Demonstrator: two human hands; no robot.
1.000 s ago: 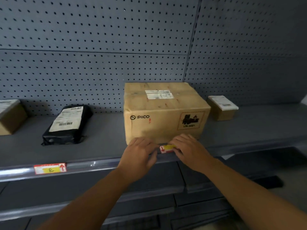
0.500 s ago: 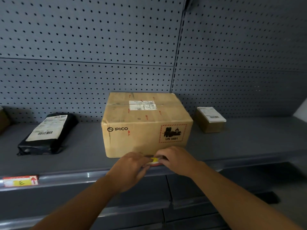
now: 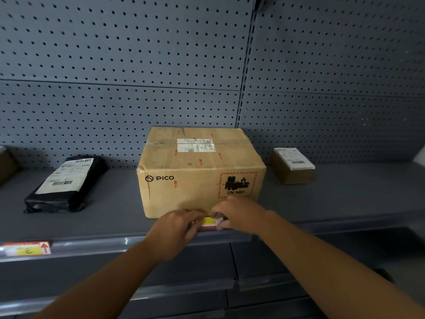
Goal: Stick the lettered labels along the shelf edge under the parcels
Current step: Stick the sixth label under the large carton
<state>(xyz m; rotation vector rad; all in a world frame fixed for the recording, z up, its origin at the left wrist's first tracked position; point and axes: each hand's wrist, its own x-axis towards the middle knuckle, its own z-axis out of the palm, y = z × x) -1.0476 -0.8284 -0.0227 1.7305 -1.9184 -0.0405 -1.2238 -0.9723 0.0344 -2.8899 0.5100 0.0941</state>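
Observation:
A red, white and yellow label (image 3: 208, 222) is held between both hands just in front of the big PICO carton (image 3: 200, 171), at the shelf edge (image 3: 96, 246). My left hand (image 3: 177, 229) pinches its left end, and my right hand (image 3: 239, 216) pinches its right end. Its letter is hidden by my fingers. Another label marked E (image 3: 27, 248) is stuck on the shelf edge at the far left, below the black parcel (image 3: 66, 183).
A small brown box (image 3: 292, 165) with a white label sits on the shelf to the right. Part of another brown box (image 3: 5, 163) shows at the far left. Grey pegboard (image 3: 138, 65) backs the shelf; lower shelves lie beneath.
The view has shifted right, so the parcels and the E label slid left in frame. Both hands stay on the label in front of the carton, now showing more of its yellow middle.

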